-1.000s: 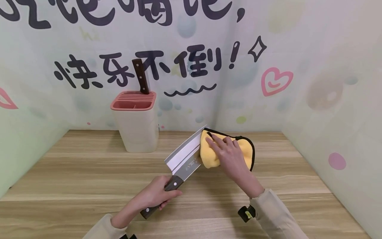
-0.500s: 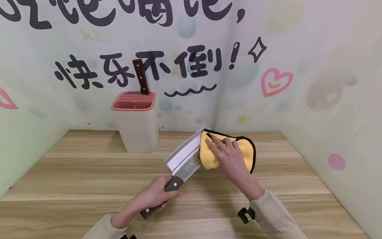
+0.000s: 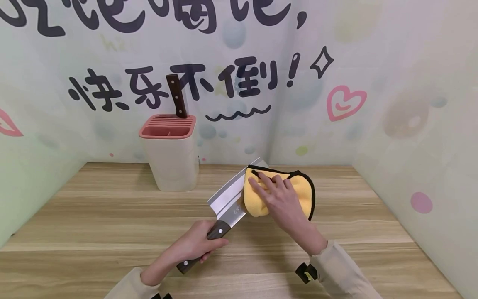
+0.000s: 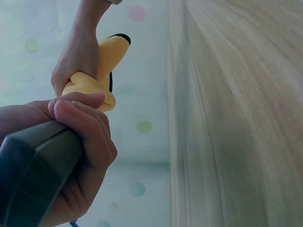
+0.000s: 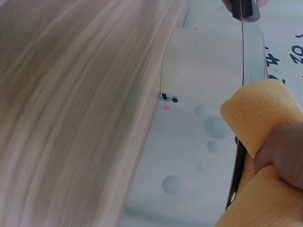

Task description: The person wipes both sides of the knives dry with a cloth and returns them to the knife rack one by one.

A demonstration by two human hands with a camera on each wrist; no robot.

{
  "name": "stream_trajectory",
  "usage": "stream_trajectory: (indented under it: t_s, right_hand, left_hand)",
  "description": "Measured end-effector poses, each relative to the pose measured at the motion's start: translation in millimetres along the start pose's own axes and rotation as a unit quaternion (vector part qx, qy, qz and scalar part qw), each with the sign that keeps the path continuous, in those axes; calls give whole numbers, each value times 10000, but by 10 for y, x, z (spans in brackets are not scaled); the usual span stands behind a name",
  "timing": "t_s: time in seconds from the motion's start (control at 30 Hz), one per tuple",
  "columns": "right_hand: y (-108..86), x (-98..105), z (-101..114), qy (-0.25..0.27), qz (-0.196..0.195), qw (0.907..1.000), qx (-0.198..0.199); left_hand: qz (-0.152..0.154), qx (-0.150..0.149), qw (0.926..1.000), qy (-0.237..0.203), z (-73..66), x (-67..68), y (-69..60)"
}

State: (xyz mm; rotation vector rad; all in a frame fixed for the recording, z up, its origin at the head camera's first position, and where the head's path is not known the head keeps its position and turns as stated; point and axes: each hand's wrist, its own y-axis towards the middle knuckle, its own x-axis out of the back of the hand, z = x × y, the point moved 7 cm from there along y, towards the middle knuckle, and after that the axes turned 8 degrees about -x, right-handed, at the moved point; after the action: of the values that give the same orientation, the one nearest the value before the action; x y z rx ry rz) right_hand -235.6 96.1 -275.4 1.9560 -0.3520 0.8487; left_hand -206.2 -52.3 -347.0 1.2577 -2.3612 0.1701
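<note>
In the head view a cleaver [image 3: 227, 200] is held up at a slant, its broad steel blade pointing away to the right. My left hand [image 3: 194, 241] grips its dark riveted handle, whose butt end shows large in the left wrist view. A thick yellow cloth [image 3: 253, 202] with black edging covers the middle and right part of the blade. My right hand [image 3: 281, 203] holds this cloth against the blade from above. In the right wrist view the thumb [image 5: 284, 153] presses into the folded cloth, and the blade passes behind it. The covered part of the blade is hidden.
A white knife block [image 3: 172, 164] with a pink slotted top stands at the back left of the wooden table [image 3: 93, 216]. One brown-handled knife [image 3: 176, 95] stands in it. Printed wall coverings [image 3: 317, 133] enclose the table at the back and sides.
My right hand and the cloth have slid a little left and nearer along the blade, and the blade's far tip shows more. The left hand and cleaver have barely moved.
</note>
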Motion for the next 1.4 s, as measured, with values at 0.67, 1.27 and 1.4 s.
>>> stream_trajectory:
  t_s: [0.67, 1.27, 1.4]
  right_hand:
    - [-45, 92, 360, 77, -284, 9947, 981]
    - [-127, 78, 516, 16, -177, 9842, 1761]
    - [-143, 83, 548, -33, -212, 9823, 1859]
  left_hand:
    - [68, 31, 10000, 7, -18, 9, 43]
    - [-42, 14, 9999, 151, -8, 44, 45]
    - [-53, 54, 9999, 139, 5, 44, 35]
